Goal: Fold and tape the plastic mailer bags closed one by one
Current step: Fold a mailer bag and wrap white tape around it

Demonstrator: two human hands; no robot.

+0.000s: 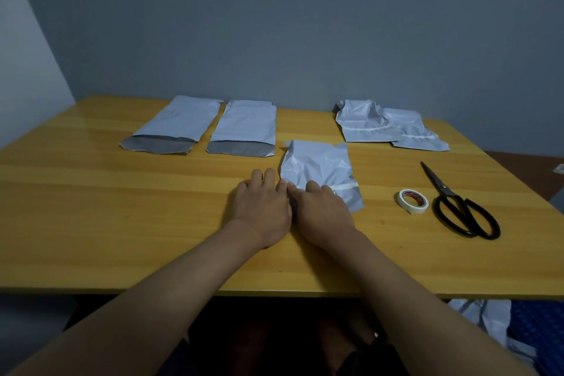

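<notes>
Crumpled white plastic mailer bag (317, 168) lies mid-bench on yellow wooden bench (122, 223). Right hand (323, 210) fingers flat, pressing bag's taped near edge. Left hand (262, 207) fingers straight, resting beside bag. White tape roll (413, 201), black scissors (457, 204) to right.

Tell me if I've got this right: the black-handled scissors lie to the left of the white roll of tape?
Not quite. In the head view the black-handled scissors lie to the right of the white roll of tape, both on the yellow wooden table.
</notes>
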